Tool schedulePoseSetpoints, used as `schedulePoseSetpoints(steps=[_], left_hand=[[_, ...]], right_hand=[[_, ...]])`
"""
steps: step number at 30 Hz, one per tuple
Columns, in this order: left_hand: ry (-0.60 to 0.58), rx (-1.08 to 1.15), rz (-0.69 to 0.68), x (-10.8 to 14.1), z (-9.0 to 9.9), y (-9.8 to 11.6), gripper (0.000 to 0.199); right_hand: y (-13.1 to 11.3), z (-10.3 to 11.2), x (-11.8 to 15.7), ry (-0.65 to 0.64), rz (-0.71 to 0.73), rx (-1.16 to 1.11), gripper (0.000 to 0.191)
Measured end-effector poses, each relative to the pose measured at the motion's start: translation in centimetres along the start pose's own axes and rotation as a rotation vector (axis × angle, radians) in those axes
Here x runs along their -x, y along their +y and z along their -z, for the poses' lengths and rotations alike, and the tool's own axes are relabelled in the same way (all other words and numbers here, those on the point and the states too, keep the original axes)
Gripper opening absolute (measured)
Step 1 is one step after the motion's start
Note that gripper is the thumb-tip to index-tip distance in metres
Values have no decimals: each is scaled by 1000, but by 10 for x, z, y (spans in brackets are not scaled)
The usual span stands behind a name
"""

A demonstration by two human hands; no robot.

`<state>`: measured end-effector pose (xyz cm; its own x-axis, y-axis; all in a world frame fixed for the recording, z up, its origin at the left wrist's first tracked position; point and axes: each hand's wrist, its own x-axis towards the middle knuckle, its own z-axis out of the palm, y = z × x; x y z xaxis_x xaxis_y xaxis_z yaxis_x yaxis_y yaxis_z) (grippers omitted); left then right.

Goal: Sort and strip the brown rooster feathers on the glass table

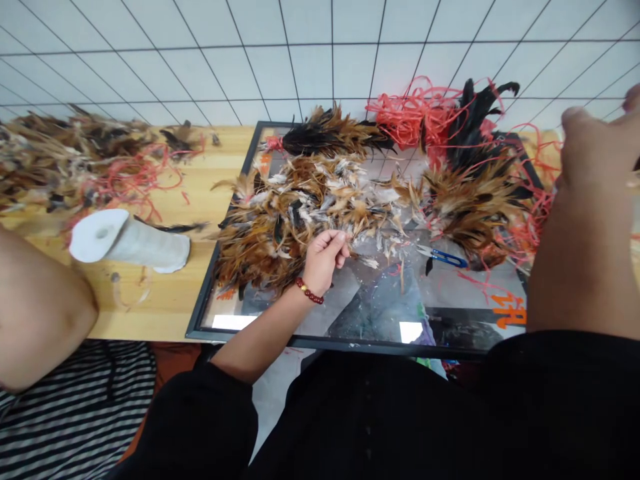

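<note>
My left hand point(326, 259), with a beaded bracelet point(310, 291) at the wrist, hovers at the near edge of a heap of brown and white feathers point(310, 200). Its thumb and fingers are pinched together; whatever they hold, if anything, is too small to make out. My right hand point(597, 150) is raised at the far right, blurred and partly cut off by the frame edge, so its grip does not show. Blue thread snips point(443, 256) lie on the glass-topped black-framed board point(375, 313), beside a bundle of brown feathers point(475, 200).
Tangled pink plastic ribbon point(415, 117) lies at the back against the tiled wall point(310, 73). A dark feather bundle point(333, 130) rests nearby. On the wooden table point(210, 193) at left are a white spool point(145, 243), more feathers point(45, 157) and another person's arm point(40, 307).
</note>
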<state>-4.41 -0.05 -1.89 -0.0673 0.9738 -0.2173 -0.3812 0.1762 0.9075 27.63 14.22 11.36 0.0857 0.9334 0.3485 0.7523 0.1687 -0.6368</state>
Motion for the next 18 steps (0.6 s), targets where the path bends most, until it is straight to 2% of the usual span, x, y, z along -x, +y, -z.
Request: schedulePoseSetpoints(steps=[5, 7, 11, 14, 18], left_hand=[[-6, -12, -5, 2, -2, -2, 42], [-12, -26, -9, 3, -3, -2, 41], [-16, -56, -29, 2, -1, -2, 40], [-10, -74, -66, 0, 1, -2, 39], [-1, -69, -56, -1, 1, -2, 39]], right_hand=[[-12, -34, 30, -83, 14, 249, 27], [-14, -52, 25, -102, 3, 346, 29], [-26, -82, 0, -283, 5, 520, 38], [-41, -93, -3, -462, 50, 591, 34], [-50, -97, 14, -572, -65, 793, 46]])
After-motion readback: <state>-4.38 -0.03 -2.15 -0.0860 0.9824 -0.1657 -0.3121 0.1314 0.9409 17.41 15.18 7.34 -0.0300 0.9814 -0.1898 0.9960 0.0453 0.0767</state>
